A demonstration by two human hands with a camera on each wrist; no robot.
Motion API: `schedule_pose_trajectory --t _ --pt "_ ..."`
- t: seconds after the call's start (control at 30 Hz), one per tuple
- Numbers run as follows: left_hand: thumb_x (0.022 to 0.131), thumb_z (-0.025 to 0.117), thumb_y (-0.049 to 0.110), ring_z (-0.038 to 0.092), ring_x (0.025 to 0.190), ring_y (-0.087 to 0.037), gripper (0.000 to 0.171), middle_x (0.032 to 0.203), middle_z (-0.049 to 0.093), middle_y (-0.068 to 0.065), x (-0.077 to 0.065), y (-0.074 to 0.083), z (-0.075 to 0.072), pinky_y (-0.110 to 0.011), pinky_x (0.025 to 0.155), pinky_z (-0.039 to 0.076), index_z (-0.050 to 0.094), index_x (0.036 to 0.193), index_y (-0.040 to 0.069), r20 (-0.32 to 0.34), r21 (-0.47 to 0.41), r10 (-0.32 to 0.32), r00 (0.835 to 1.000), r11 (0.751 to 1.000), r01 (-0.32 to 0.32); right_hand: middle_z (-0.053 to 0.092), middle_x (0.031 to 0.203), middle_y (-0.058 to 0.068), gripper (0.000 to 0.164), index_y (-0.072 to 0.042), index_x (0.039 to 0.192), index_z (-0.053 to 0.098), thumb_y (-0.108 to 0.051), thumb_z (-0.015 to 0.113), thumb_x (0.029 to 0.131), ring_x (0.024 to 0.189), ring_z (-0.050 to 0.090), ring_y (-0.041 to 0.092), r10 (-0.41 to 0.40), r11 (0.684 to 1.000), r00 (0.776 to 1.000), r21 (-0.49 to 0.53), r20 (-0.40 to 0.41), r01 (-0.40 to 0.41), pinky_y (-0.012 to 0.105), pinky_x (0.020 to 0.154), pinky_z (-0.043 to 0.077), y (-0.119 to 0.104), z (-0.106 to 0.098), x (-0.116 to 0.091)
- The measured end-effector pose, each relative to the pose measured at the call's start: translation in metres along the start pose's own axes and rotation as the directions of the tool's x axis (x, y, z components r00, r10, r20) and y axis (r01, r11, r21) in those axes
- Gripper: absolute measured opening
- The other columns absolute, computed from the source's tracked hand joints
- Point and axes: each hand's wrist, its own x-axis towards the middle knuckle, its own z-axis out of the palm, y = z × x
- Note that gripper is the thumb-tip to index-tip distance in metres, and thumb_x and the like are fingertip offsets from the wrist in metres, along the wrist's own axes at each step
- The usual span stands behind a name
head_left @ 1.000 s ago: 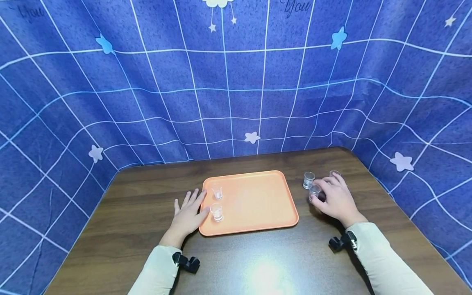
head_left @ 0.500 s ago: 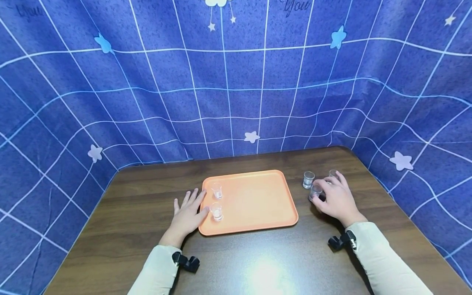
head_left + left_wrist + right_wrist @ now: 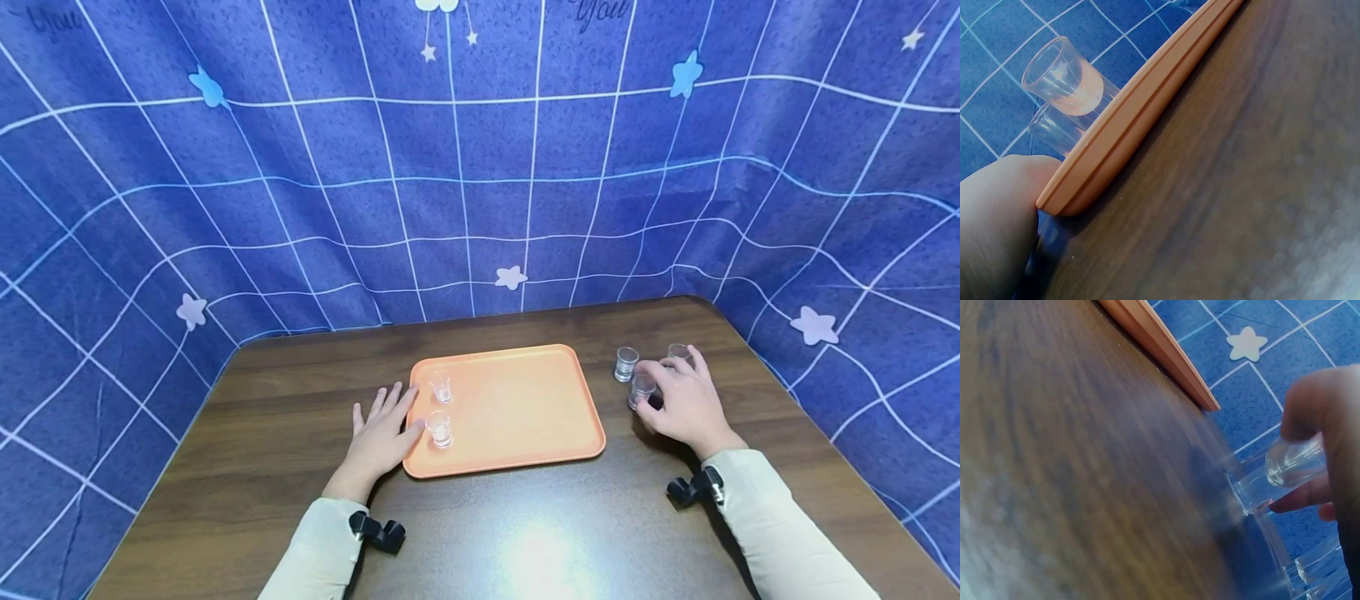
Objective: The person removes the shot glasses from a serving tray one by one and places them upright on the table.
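Observation:
My left hand [image 3: 378, 442] lies flat with fingers spread, thumb and fingertips touching the left rim of an orange tray [image 3: 525, 408]. Two clear shot glasses stand upright near that rim, a front glass [image 3: 440, 429] and a back glass [image 3: 441, 387]. To the right of the tray, my right hand [image 3: 686, 404] pinches another shot glass [image 3: 642, 390] between thumb and index finger. In the right wrist view the pinched glass [image 3: 1294, 464] is partly covered by the thumb. Close by stand a shot glass [image 3: 626, 365] behind it and another glass [image 3: 678, 354] beyond my fingers.
The brown wooden table [image 3: 300, 383] is backed by a blue curtain [image 3: 480, 208] with white grid lines and stars. Bare wood lies between the tray and my right hand. Light glares off the table's front.
The glass in my right hand has shifted very slightly, and the right fingers have moved a little. My left hand, the tray and the other glasses keep their places.

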Motion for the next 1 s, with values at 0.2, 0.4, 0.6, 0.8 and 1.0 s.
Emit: schedule_pose_trajectory --t 0.2,0.4,0.6,0.8,1.0 --pt "0.101 0.045 0.054 0.011 0.154 -0.041 0.068 0.166 0.023 -0.014 -0.002 0.001 -0.002 -0.072 0.114 -0.007 0.031 0.161 0.023 0.000 0.002 -0.010 1.000 1.000 0.010 0.074 0.083 0.000 0.054 -0.013 0.117 0.064 -0.049 0.071 0.077 0.107 0.058 0.035 0.029 1.000 0.999 0.001 -0.036 -0.029 0.064 0.118 0.008 -0.005 -0.002 0.010" --pt "0.101 0.046 0.053 0.012 0.153 -0.043 0.068 0.166 0.024 -0.016 -0.001 0.002 -0.003 -0.073 0.113 -0.007 0.032 0.160 0.023 -0.001 -0.010 0.002 1.000 1.000 -0.002 0.072 0.090 0.003 0.058 -0.011 0.117 0.065 -0.054 0.066 0.078 0.106 0.058 0.036 0.058 0.998 0.991 -0.005 -0.118 -0.059 0.066 0.117 0.008 -0.018 0.002 0.025" --pt "0.101 0.047 0.053 0.013 0.153 -0.042 0.068 0.166 0.024 -0.014 0.001 0.002 -0.002 -0.072 0.113 -0.007 0.032 0.160 0.024 0.006 -0.012 -0.002 1.000 1.000 0.002 0.072 0.093 0.008 0.060 -0.010 0.116 0.065 -0.058 0.059 0.080 0.101 0.057 0.039 0.075 0.996 0.977 -0.041 -0.199 -0.085 0.063 0.118 0.010 -0.036 0.007 0.042" --pt "0.101 0.047 0.054 0.012 0.153 -0.042 0.069 0.166 0.023 -0.014 0.001 0.001 -0.002 -0.072 0.113 -0.008 0.031 0.161 0.024 0.011 -0.012 -0.003 1.000 1.000 0.003 0.070 0.085 0.004 0.055 -0.011 0.114 0.066 -0.055 0.062 0.081 0.100 0.057 0.037 0.079 0.997 0.978 -0.007 -0.190 -0.082 0.063 0.118 0.009 -0.055 0.015 0.056" --pt "0.101 0.047 0.053 0.011 0.154 -0.041 0.068 0.166 0.023 -0.014 0.001 0.002 -0.002 -0.071 0.113 -0.009 0.031 0.161 0.023 0.017 -0.011 -0.003 1.000 1.000 0.003 0.072 0.087 0.002 0.052 -0.013 0.115 0.066 -0.053 0.062 0.083 0.101 0.057 0.034 0.079 0.997 0.985 0.021 -0.155 -0.076 0.063 0.118 0.009 -0.076 0.029 0.070"
